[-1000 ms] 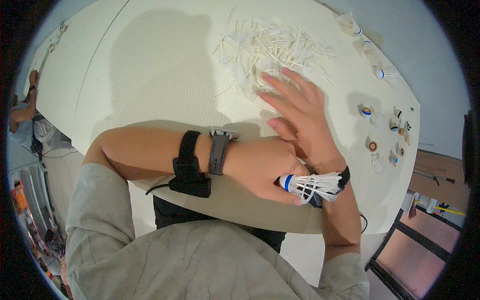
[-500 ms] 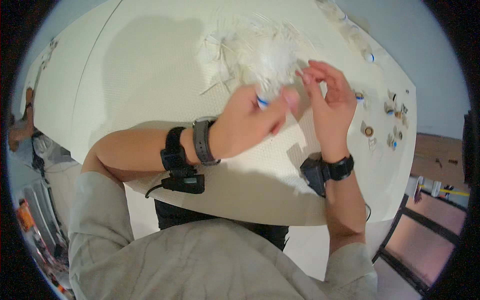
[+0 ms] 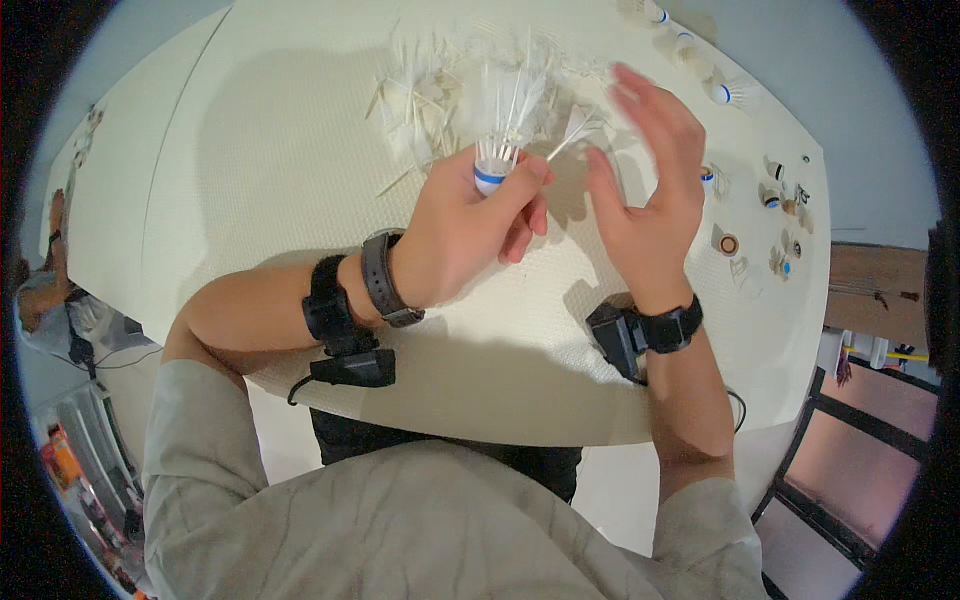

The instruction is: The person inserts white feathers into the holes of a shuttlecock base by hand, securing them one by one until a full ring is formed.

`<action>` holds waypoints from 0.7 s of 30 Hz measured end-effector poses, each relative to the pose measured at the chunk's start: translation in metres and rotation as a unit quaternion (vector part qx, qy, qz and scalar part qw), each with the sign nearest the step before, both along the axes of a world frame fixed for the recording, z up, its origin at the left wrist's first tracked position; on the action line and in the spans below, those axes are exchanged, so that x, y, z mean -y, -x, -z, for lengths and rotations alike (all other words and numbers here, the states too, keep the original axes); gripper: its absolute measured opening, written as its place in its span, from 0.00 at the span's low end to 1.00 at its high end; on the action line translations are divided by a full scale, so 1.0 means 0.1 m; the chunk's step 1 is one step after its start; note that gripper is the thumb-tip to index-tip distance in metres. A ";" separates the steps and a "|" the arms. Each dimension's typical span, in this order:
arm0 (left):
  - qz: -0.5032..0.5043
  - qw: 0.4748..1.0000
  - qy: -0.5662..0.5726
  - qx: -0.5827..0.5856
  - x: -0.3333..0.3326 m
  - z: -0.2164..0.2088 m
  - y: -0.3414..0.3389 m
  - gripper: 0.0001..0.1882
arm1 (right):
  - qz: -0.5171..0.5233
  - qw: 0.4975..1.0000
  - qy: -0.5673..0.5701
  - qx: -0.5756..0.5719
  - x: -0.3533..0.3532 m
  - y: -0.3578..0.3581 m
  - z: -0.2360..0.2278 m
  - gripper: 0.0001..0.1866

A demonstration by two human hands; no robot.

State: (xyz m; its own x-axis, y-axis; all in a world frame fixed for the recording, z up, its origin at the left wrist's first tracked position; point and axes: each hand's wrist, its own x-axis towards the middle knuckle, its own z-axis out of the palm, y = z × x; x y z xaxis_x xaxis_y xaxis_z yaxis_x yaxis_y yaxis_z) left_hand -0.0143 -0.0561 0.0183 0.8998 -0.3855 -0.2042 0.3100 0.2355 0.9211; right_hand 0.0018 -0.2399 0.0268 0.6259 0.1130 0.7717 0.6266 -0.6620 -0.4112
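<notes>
My left hand (image 3: 465, 225) is closed around the base of a shuttlecock (image 3: 490, 178), a white cork with a blue band. Its white feathers fan out toward the far side, blurring into the pile behind. A single feather (image 3: 572, 137) slants up and right from beside my left fingertips; I cannot tell whether they hold it. To the right, my right hand (image 3: 655, 195) hovers open, thumb and fingers spread and slightly smeared, with nothing visible in it. Loose white feathers (image 3: 415, 110) lie heaped on the table beyond my left hand.
More shuttlecocks (image 3: 724, 94) lie along the far right edge of the white textured table (image 3: 290, 190). Nearer on the right are a brown ring (image 3: 728, 244) and several small cork pieces (image 3: 772, 201). Another person's arm (image 3: 57, 225) shows at the far left.
My right hand has opened wider, its fingers moving away from the shuttlecock. My left hand has shifted slightly left with the shuttlecock, which now points more upright. A slanting feather now shows between the hands.
</notes>
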 end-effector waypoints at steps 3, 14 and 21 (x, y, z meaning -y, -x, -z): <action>-0.001 1.000 -0.009 0.006 -0.01 0.01 0.00 0.15 | 0.014 0.987 -0.156 -0.040 -0.04 0.04 0.00 0.19; 0.030 0.998 -0.057 0.023 -0.01 0.03 0.00 0.13 | -0.102 0.825 -0.362 -0.421 -0.03 0.11 0.04 0.06; 0.035 0.998 -0.057 0.011 -0.01 -0.01 -0.01 0.14 | -0.098 0.853 -0.349 -0.377 0.01 0.10 0.09 0.08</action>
State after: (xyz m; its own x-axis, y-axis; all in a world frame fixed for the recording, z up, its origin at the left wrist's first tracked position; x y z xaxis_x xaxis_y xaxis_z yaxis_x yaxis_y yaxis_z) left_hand -0.0137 -0.0551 0.0193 0.8764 -0.4221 -0.2317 0.3021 0.1072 0.9472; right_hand -0.0081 -0.2408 0.0175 0.9954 -0.0500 0.0812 0.0811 -0.0047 -0.9967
